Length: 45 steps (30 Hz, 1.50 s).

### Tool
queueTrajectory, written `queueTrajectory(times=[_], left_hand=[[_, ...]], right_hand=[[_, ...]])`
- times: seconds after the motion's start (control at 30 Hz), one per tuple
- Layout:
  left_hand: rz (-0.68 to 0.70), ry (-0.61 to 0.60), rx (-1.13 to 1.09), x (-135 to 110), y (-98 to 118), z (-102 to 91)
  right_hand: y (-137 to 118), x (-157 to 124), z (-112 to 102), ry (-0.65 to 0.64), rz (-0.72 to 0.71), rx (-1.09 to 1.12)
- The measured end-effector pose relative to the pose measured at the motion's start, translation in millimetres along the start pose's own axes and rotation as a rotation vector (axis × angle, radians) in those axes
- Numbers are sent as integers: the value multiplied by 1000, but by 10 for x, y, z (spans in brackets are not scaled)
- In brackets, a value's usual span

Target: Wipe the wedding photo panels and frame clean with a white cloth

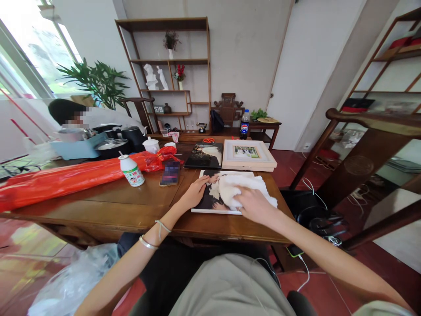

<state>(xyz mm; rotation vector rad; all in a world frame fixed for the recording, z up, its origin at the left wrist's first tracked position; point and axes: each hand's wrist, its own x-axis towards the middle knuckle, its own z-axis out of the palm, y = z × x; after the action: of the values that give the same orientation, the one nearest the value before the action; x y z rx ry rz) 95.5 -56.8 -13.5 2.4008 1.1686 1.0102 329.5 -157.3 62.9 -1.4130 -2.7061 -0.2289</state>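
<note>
A photo print with a white border lies flat near the front edge of the wooden table. My left hand rests on its left edge, fingers flat and apart. My right hand presses a white cloth onto the print's right half, fingers curled over the cloth. Behind it lie a second dark photo print and a white-framed picture.
A phone and a small white bottle stand left of the prints, beside a long red plastic bag. Kettles and a teapot sit at the back left, where another person sits. A wooden chair stands at the right.
</note>
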Motion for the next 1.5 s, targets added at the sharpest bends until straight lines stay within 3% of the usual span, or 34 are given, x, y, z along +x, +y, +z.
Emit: queueTrajectory(times=[0.1,0.2,0.33,0.8,0.93,1.07,1.17,1.3,1.5], left_hand=[[1,-6,8,0,-1,-1],[-4,1,1,0,-3,6],[-10,7,1,0,-4,15],[-8,9,1,-1,-7,17],[-6,9,0,-3,3,6],[-1,1,9,-1,-9,3],[5,-1,15,1,-26,8],[16,8,14,-2,-33,16],[12,14,24,-5,-12,15]], right_hand=[[286,174,43,8,72,-47],[512,292,93,27,47,-59],[646,356,125,36,7,-48],[565,400,125,24,73,-68],[280,226,108,1,73,-57],[-137,-68,39,28,-55,-12],[-305,-189,-25,24,-135,70],[-161,-44,-44,18,-81,135],[307,434,80,42,71,-6]])
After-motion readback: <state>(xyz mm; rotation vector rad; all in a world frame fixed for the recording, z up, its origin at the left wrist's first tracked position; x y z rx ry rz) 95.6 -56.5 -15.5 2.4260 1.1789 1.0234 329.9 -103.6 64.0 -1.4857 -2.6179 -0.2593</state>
